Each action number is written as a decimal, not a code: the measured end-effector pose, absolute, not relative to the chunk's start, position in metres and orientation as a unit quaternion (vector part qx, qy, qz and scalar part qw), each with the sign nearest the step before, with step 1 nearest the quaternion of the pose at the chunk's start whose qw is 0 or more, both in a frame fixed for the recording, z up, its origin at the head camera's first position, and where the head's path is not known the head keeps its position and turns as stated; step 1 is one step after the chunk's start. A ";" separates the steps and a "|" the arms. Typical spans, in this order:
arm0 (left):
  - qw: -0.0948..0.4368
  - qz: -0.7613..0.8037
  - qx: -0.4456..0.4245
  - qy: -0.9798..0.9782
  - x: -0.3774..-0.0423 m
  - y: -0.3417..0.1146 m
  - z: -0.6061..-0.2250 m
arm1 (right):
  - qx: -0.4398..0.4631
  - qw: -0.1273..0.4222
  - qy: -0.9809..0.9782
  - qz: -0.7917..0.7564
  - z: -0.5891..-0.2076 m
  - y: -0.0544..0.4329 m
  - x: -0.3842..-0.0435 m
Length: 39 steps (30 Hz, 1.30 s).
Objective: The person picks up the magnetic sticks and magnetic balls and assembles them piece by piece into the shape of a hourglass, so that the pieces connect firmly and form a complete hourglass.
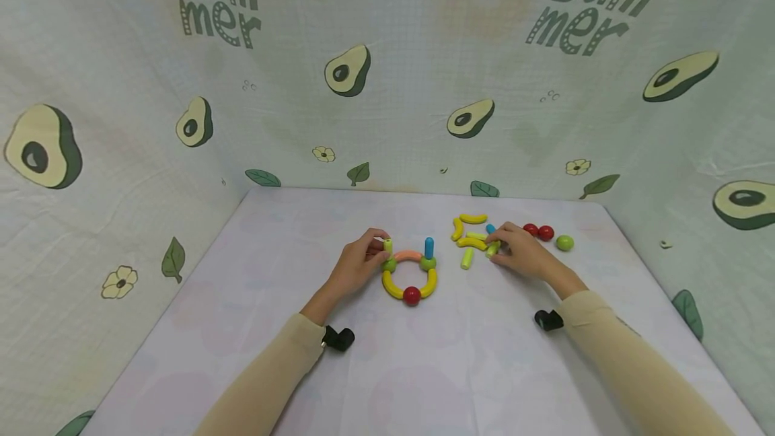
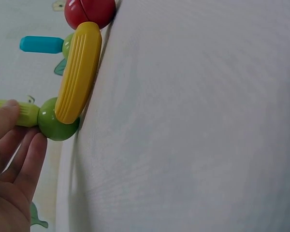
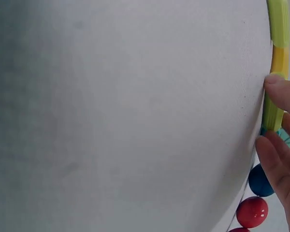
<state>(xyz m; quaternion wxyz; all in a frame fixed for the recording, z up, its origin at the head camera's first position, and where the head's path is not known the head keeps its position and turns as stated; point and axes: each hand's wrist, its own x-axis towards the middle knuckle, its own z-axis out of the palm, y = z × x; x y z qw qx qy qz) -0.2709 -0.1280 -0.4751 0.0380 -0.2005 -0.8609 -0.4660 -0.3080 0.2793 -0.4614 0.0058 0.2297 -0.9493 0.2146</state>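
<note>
Left sleeve and right sleeve: beige, nearest the camera.

Ring: on the table, nearer the left hand; two yellow curves, red ball at the near side, pink curve at the far side, left green ball and right green ball at the far corners.

Left hand: thumb and fingers pinching the upright light-green peg, which stands on the left green ball, long axis vertical.

Blue peg: upright on the right green ball, matching axis, untouched.

Right hand: thumb and fingertips nearly together, pinching the slanting light-green stick, right of the ring and well apart from it; long axis slanted across the head view, far end rightward. Whether it is clear of the table, cannot tell.

Key relation, as judged: stick to ring is leftward, past a loose light-green stick; the ring's right green ball is the nearer corner.
</note>
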 end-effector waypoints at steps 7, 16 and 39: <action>0.038 -0.463 -0.197 -0.864 -0.271 -0.128 -0.474 | 0.225 0.004 -0.951 0.212 -0.461 0.279 -0.307; 0.037 -0.461 -0.198 -0.864 -0.270 -0.127 -0.474 | 0.227 -0.003 -0.949 0.219 -0.459 0.283 -0.306; 0.050 -0.459 -0.206 -0.863 -0.270 -0.128 -0.477 | 0.244 -0.006 -0.926 0.288 -0.447 0.255 -0.275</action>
